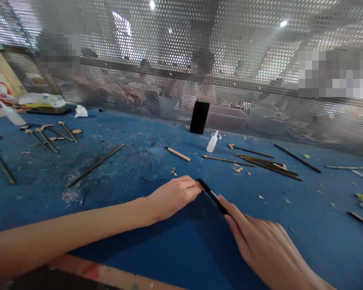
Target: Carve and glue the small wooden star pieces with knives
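Note:
My left hand is closed, its fingertips pinching a small light-brown wood piece against the blue tabletop. My right hand grips a slim black knife-like tool with a shiny strip along it; its exact kind is unclear. The far end of that tool meets or lies just beside the wood piece. Small wood chips lie beyond my left hand, near a light wooden stick with a dark tip.
Thin dark sticks lie at right, another stick at left. A white glue bottle stands before an upright black phone. T-shaped stick pieces lie far left. A perforated metal screen closes the back; people are behind it.

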A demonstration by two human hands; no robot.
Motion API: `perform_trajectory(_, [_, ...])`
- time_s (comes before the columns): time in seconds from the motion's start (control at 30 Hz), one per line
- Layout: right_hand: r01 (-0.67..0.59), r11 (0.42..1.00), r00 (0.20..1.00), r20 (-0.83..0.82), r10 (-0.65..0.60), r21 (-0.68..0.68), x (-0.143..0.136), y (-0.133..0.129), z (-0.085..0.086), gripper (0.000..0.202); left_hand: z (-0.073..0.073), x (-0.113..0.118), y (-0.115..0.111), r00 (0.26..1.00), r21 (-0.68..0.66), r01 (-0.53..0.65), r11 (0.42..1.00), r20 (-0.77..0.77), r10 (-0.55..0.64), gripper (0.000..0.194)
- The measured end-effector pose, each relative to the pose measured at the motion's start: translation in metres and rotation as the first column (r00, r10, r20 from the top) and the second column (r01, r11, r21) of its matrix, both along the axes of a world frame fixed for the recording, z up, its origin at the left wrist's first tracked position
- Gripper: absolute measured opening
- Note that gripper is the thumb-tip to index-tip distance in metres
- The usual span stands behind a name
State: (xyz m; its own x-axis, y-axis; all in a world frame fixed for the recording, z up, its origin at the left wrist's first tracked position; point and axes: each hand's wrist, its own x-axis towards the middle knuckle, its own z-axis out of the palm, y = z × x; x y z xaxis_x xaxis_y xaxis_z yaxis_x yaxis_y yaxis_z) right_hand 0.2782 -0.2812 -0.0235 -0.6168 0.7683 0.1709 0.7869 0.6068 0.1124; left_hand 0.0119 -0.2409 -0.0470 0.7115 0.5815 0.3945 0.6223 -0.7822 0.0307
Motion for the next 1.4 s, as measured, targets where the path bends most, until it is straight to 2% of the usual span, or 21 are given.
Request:
perform_trajectory(0.13, [0.006,1.0,1.0,0.003,-0.006,0.001,-0.004,0.004,0.003,0.049,0.002,0.003,-0.001,1.0,-0.008,-0.008,1.0,0.012,0.009,0.017])
perform_trajectory(0.47, [0.005,1.0,1.0,-0.014,-0.005,0.009,0.006,-0.006,0.003,0.051,0.005,0.007,-0.007,0.994,0.015,-0.045,0.999,-0.1,0.046,0.018])
perform_trajectory(0.6, [0.002,1.0,1.0,-0.013,-0.002,0.009,0.003,-0.01,-0.002,0.053,0.005,0.006,-0.006,0.995,-0.001,-0.054,0.999,-0.081,0.054,0.02])
perform_trajectory(0.73, [0.026,1.0,1.0,-0.005,-0.026,0.008,-0.003,-0.008,-0.005,0.053,0.006,0.005,-0.002,0.999,-0.017,-0.048,0.999,0.011,0.048,0.023])
perform_trajectory(0.87, [0.065,0.998,0.998,0.012,-0.065,0.002,-0.01,-0.004,-0.004,0.052,0.006,0.006,0.004,0.986,-0.085,-0.16,0.983,0.035,0.163,0.025])
perform_trajectory(0.97, [0.095,0.995,0.995,0.026,-0.095,0.006,-0.019,0.0,0.002,0.05,0.008,0.01,0.009,0.953,-0.142,-0.3,0.943,0.005,0.304,0.023])
perform_trajectory(1.03, [0.126,0.992,0.991,0.046,-0.127,0.011,-0.026,0.003,0.009,0.048,0.012,0.014,0.013,0.937,-0.142,-0.349,0.926,-0.016,0.35,0.022])
perform_trajectory(1.23, [0.268,0.962,0.947,0.201,-0.253,-0.052,-0.046,0.007,0.033,0.046,0.023,0.029,0.023,0.914,-0.147,-0.403,0.903,-0.018,0.405,0.017])
perform_trajectory(1.4, [0.311,0.949,0.936,0.185,-0.298,-0.044,-0.055,0.001,0.036,0.046,0.02,0.034,0.018,0.908,-0.148,-0.417,0.897,-0.026,0.418,0.025])
